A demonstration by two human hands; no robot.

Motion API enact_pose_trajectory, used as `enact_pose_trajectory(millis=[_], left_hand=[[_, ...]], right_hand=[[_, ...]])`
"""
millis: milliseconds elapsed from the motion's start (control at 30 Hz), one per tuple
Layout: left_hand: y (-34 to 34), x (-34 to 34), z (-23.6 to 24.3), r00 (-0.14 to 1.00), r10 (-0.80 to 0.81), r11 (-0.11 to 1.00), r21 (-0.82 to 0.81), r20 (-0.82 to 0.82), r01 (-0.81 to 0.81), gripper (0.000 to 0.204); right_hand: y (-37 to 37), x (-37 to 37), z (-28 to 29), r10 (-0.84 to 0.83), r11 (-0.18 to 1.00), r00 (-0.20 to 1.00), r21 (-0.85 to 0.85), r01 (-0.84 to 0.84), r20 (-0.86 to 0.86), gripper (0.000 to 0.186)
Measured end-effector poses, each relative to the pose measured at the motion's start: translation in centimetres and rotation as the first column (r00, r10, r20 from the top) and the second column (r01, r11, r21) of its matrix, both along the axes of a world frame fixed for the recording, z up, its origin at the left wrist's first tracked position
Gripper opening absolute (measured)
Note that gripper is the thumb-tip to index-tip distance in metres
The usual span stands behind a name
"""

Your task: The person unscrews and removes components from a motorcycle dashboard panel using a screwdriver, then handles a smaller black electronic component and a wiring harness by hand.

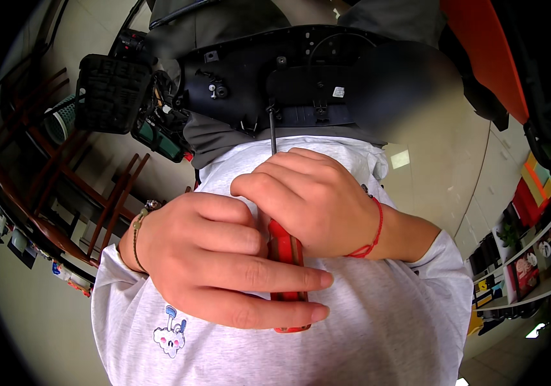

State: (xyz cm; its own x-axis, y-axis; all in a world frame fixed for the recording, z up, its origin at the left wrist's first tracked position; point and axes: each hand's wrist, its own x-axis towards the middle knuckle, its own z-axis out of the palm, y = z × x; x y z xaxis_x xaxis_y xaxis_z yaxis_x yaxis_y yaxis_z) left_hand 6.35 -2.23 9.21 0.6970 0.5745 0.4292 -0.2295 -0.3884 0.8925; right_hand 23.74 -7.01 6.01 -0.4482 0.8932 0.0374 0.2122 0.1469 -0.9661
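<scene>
A screwdriver with a red handle (286, 312) and a long metal shaft (273, 134) reaches up from the front of my light grey shirt to a black plastic panel (237, 90), its tip at a fitting there. My left hand (214, 264) lies around the handle, index finger curled, two lower fingers across it. My right hand (304, 202) is closed over the handle's upper part and the base of the shaft, hiding both there. The panel rests over dark grey fabric and carries several small fittings and holes; its right part is blurred.
A black open tool case (111, 90) and a green box (158, 138) sit at upper left, beside wooden chairs (108, 212) and a mint basket (61, 117). An orange panel (488, 55) stands at upper right. Shelves with mixed items (523, 283) line the right side.
</scene>
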Motion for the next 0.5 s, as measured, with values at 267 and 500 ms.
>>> enact_pose_trajectory(millis=[267, 500], left_hand=[[0.7, -1.4, 0.6, 0.995, 0.0, 1.0, 0.027, -0.1, 0.003, 0.016], [-0.3, -1.0, -0.5, 0.993, 0.118, 0.992, 0.034, -0.011, -0.117, 0.004]], right_hand=[[-0.4, -0.3, -0.4, -0.07, 0.988, 0.997, 0.139, 0.073, -0.025, 0.027], [-0.9, -0.5, -0.4, -0.112, 0.971, 0.987, 0.2, 0.133, -0.111, 0.027]])
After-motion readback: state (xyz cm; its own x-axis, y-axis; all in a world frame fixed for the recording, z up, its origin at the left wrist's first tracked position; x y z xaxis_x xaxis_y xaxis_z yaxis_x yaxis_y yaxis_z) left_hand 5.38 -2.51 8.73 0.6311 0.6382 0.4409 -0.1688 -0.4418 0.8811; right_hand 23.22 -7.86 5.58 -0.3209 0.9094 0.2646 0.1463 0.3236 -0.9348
